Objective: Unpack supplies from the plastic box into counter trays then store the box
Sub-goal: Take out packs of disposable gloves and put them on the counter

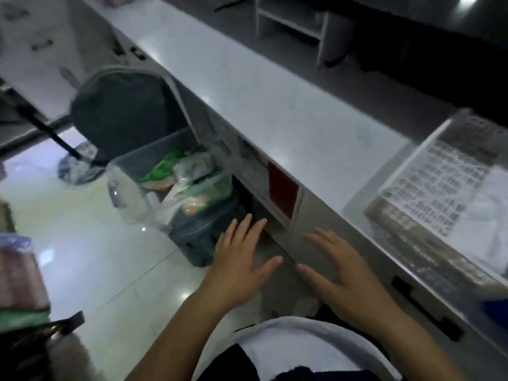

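The person is standing at the long white surface and is holding both hands low in front of its front panel. The left hand and the right hand are both released, with fingers straight and spread, and they are grasping nothing; I cannot tell if they are touching the panel. The clear plastic box is sitting on the surface at the right, well apart from the hands, and a white perforated tray is lying in it or on it. Just beyond the left hand, a gray bin is standing on the floor, lined with a clear bag holding green and orange packets. A dark chair is standing behind the bin.
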The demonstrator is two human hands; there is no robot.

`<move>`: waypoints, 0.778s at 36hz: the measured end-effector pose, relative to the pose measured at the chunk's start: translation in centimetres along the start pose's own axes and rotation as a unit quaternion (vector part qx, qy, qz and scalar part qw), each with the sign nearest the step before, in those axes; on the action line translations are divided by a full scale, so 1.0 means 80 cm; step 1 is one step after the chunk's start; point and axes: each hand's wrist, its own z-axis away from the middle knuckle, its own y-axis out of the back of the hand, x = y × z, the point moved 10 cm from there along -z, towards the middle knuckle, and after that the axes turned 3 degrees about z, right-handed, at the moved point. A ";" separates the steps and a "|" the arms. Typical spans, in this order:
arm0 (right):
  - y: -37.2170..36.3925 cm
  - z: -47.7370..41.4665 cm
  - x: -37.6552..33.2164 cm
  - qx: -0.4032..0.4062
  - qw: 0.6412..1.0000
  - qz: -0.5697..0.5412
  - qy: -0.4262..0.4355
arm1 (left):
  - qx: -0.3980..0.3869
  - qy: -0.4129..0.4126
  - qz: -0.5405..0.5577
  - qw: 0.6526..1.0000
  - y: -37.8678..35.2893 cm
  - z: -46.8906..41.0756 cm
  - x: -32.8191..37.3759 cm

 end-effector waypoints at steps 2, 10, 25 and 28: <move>-0.014 -0.017 -0.026 -0.013 1.000 0.010 0.015 | 0.010 0.039 0.038 0.998 0.014 0.010 -0.043; -0.066 -0.112 -0.096 -0.089 0.991 0.082 0.052 | 0.054 0.145 0.109 0.982 0.053 0.026 -0.173; -0.260 -0.448 -0.234 -0.245 0.961 0.088 0.093 | 0.064 0.356 0.151 0.920 0.202 -0.012 -0.414; -0.296 -0.501 -0.234 -0.277 0.954 0.094 0.064 | 0.057 0.360 0.126 0.923 0.246 -0.044 -0.444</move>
